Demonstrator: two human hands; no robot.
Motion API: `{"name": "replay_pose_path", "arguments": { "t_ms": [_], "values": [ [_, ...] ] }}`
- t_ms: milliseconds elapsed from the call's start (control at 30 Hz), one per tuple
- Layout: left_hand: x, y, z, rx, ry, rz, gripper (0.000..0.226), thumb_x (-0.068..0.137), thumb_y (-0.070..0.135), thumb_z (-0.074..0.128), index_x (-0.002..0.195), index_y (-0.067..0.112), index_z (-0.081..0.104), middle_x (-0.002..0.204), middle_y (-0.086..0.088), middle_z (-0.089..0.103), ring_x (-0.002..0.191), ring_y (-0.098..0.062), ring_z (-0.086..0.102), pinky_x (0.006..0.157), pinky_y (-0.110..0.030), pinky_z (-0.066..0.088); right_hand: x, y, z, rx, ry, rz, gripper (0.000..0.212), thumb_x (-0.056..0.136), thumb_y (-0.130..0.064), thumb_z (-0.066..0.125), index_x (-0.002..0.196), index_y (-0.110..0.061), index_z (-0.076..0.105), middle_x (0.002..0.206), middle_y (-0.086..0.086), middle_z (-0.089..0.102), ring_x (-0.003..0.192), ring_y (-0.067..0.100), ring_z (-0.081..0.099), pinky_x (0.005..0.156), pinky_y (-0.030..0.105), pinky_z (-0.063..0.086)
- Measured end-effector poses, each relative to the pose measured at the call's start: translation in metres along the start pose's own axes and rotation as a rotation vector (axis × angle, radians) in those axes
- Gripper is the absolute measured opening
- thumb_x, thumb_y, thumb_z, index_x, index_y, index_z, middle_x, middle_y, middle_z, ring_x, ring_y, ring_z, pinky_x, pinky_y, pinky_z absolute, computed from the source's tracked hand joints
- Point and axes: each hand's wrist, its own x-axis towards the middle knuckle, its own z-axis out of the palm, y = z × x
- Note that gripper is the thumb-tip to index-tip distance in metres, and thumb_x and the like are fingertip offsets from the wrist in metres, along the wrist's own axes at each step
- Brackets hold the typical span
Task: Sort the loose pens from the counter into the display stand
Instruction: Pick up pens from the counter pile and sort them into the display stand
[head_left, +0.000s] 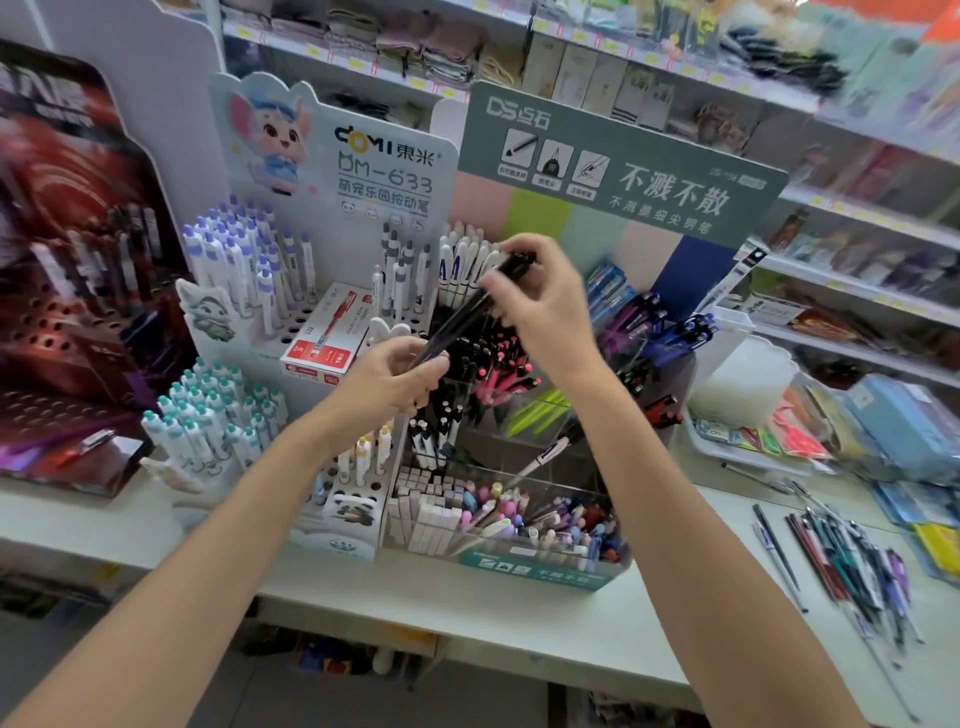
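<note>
Facing a white stand card (384, 150) printed "DOMI" and "DM-633", a person holds a black pen (460, 325) slantwise above the display stand (545, 569). The left hand (400, 374) curls its fingers round the pen's lower end; the right hand (540, 306) pinches its upper end. A green sign (623, 171) reads "DS". Loose pens (841, 561) lie on the counter (467, 597), far right.

White counter (441, 597) carries the display stand (540, 569), tray (727, 448) — loose pens (852, 561).
</note>
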Motion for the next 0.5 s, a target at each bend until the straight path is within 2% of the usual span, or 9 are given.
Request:
{"name": "replay_pose_path", "arguments": {
  "t_ms": [67, 133, 167, 233, 300, 333, 367, 433, 500],
  "values": [
    [-0.003, -0.007, -0.01, 0.013, 0.182, 0.002, 0.015, 0.094, 0.024, 0.063, 0.106, 0.014, 0.064, 0.08, 0.001, 0.064, 0.063, -0.005, 0.06, 0.056, -0.016, 0.051, 0.006, 0.007, -0.016, -0.065, 0.182, -0.005, 0.024, 0.091, -0.011, 0.066, 0.112, -0.013, 0.054, 0.093, 0.001, 0.061, 0.072, 0.009, 0.059, 0.069, 0.024, 0.053],
    [-0.005, -0.013, -0.017, -0.027, 0.306, -0.008, 0.012, 0.095, 0.022, 0.062, 0.103, 0.014, 0.065, 0.078, 0.003, 0.066, 0.061, -0.003, 0.059, 0.054, -0.015, 0.049, 0.011, 0.017, -0.022, -0.204, 0.288, -0.049, 0.027, 0.091, -0.014, 0.066, 0.116, -0.011, 0.056, 0.096, -0.008, 0.058, 0.069, -0.002, 0.051, 0.072, 0.015, 0.045],
    [-0.005, -0.014, -0.019, -0.052, 0.337, -0.02, 0.01, 0.095, 0.022, 0.062, 0.101, 0.015, 0.065, 0.077, 0.004, 0.066, 0.061, -0.004, 0.059, 0.053, -0.015, 0.047, 0.011, 0.02, -0.02, -0.262, 0.3, -0.066, 0.028, 0.092, -0.013, 0.065, 0.118, -0.009, 0.057, 0.096, -0.01, 0.058, 0.065, -0.003, 0.049, 0.069, 0.009, 0.041],
    [-0.006, -0.015, -0.019, -0.05, 0.348, -0.044, 0.008, 0.095, 0.023, 0.062, 0.099, 0.017, 0.066, 0.078, 0.004, 0.066, 0.062, -0.006, 0.058, 0.054, -0.017, 0.047, 0.009, 0.026, -0.007, -0.365, 0.238, -0.116, 0.031, 0.093, -0.011, 0.065, 0.121, -0.004, 0.056, 0.1, -0.004, 0.062, 0.053, 0.001, 0.047, 0.061, 0.008, 0.041],
    [-0.007, -0.015, -0.017, -0.019, 0.353, -0.058, 0.008, 0.096, 0.023, 0.062, 0.098, 0.017, 0.066, 0.08, 0.003, 0.065, 0.062, -0.005, 0.057, 0.054, -0.016, 0.048, 0.005, 0.035, 0.008, -0.458, 0.135, -0.167, 0.033, 0.093, -0.009, 0.064, 0.124, -0.003, 0.055, 0.111, 0.005, 0.066, 0.046, -0.001, 0.046, 0.064, 0.009, 0.043],
    [-0.008, -0.015, -0.016, -0.005, 0.369, -0.058, 0.008, 0.096, 0.023, 0.061, 0.098, 0.016, 0.066, 0.081, 0.003, 0.065, 0.062, -0.004, 0.057, 0.054, -0.015, 0.048, 0.002, 0.041, 0.016, -0.489, 0.082, -0.184, 0.033, 0.093, -0.008, 0.064, 0.125, -0.002, 0.056, 0.117, 0.008, 0.066, 0.051, -0.006, 0.049, 0.072, 0.011, 0.046],
    [-0.008, -0.014, -0.016, 0.011, 0.388, -0.057, 0.008, 0.096, 0.022, 0.061, 0.097, 0.017, 0.066, 0.082, 0.003, 0.065, 0.063, -0.004, 0.057, 0.055, -0.015, 0.049, -0.001, 0.048, 0.022, -0.521, 0.028, -0.197, 0.031, 0.094, -0.009, 0.062, 0.124, -0.001, 0.058, 0.12, 0.01, 0.067, 0.065, -0.006, 0.057, 0.083, 0.017, 0.048],
    [-0.009, -0.014, -0.014, 0.032, 0.408, -0.059, 0.007, 0.097, 0.021, 0.06, 0.096, 0.018, 0.066, 0.083, 0.004, 0.065, 0.065, -0.006, 0.057, 0.057, -0.016, 0.049, -0.009, 0.062, 0.034, -0.67, -0.08, -0.221, 0.026, 0.099, -0.015, 0.056, 0.12, -0.005, 0.066, 0.12, 0.011, 0.067, 0.099, 0.021, 0.062, 0.097, 0.036, 0.046],
    [-0.01, -0.016, -0.013, 0.057, 0.413, -0.059, 0.007, 0.097, 0.02, 0.06, 0.095, 0.017, 0.066, 0.082, 0.005, 0.065, 0.065, -0.007, 0.056, 0.059, -0.018, 0.05, -0.014, 0.067, 0.037, -0.858, -0.191, -0.185, 0.034, 0.103, -0.025, 0.046, 0.127, -0.011, 0.064, 0.131, 0.007, 0.06, 0.119, 0.031, 0.049, 0.101, 0.041, 0.034]
  ]
}}
